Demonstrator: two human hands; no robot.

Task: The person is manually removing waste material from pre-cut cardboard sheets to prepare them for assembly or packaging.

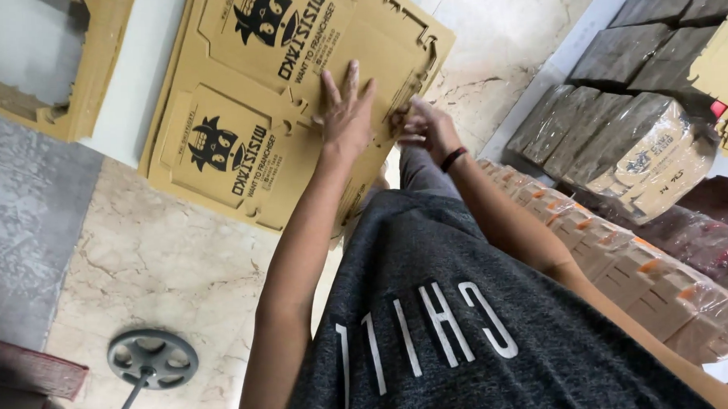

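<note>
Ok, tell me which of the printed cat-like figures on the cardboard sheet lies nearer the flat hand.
The lower-left figure on the cardboard sheet; the left hand lies flat beside it, level with it. The other figure sits at the picture's top edge, farther from that hand.

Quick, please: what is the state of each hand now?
Left hand: open, flat on the brown die-cut cardboard sheet.
Right hand: fingers curled, pinching the sheet's edge.

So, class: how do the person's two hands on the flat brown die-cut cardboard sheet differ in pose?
The left hand lies flat with fingers spread on the flat brown die-cut cardboard sheet; the right hand is curled, pinching the sheet's edge. The right wrist wears a dark band; the left is bare. Both touch the sheet.
</note>
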